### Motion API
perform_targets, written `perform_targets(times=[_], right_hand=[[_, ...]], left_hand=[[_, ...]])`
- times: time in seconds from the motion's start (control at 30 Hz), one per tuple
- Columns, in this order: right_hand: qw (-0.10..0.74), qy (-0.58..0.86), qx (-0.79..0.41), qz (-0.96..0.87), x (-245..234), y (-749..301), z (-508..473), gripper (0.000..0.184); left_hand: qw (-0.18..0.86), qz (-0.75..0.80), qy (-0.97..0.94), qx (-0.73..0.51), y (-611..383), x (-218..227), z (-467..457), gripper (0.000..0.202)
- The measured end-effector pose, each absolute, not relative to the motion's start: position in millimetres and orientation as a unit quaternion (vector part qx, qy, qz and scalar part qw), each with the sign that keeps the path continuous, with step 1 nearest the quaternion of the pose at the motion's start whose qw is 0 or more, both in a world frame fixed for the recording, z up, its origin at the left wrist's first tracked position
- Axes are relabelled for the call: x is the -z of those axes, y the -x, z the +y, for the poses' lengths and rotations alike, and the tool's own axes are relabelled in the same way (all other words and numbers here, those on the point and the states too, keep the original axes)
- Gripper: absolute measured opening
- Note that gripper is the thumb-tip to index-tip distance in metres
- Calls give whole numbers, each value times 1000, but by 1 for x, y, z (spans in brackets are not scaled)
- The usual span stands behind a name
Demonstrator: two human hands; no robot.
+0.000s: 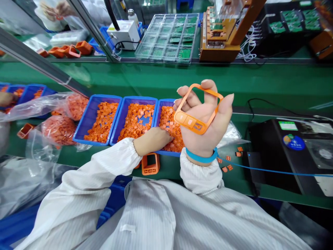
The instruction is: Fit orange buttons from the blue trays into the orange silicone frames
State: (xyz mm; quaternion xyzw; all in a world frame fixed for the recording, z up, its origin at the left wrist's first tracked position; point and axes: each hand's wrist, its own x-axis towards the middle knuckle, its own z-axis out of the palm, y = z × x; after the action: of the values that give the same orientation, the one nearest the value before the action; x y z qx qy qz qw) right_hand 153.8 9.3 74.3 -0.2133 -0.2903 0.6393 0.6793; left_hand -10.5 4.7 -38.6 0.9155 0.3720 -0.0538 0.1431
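Note:
My right hand [208, 121], palm turned up, holds an orange plastic frame [191, 122] with a rounded rectangular opening; its thumb and fingers curl round the edges. Small inserts and a cut-out show on the frame's lower bar. My left hand [154, 140] reaches over the near left side of the right-hand blue bin [168, 152], fingers bent down among small orange pieces [168, 119]. Its fingertips are partly hidden, so what they pinch cannot be made out. Just below that hand, another orange frame [151, 168] stands on the green bench.
Two more blue bins [118, 119] of orange pieces stand to the left, beside plastic bags [58, 130] of pieces. A black machine [275, 152] and loose pieces [228, 158] are at right. A blue wrist cord [260, 169] trails rightward. Behind stands a clear tray [153, 38].

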Motion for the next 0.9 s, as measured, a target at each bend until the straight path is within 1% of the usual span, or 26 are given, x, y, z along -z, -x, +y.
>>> perform_targets(times=[0.13,0.27,0.33,0.4,0.5,0.57,0.63,0.7,0.8,0.9], right_hand=[[679,218,-633,-303,-74,-155,10,42],[676,240,-618,-321,-74,-156,11,48],[675,246,-614,-326,-74,-157,11,50],[677,245,-615,-321,-74,-157,12,49],[681,233,-625,-303,-71,-157,13,44],[683,222,-630,-297,-70,-156,14,42],[683,214,-633,-295,-68,-152,15,42],[682,210,-636,-295,-66,-147,15,42],[681,198,-638,-302,-64,-138,15,39],[674,183,-644,-312,-58,-126,14,37]], left_hand=[[141,390,-907,78,9,28,5,17],[149,391,-900,117,9,16,6,19],[169,394,-897,105,11,8,6,19],[206,400,-892,46,16,-4,6,18],[269,418,-860,-112,25,-32,-1,14],[293,440,-820,-219,30,-53,-10,13],[313,466,-777,-285,32,-71,-20,13],[340,478,-744,-320,33,-82,-29,13],[372,480,-712,-353,37,-86,-37,14],[373,489,-695,-373,47,-85,-37,13]])
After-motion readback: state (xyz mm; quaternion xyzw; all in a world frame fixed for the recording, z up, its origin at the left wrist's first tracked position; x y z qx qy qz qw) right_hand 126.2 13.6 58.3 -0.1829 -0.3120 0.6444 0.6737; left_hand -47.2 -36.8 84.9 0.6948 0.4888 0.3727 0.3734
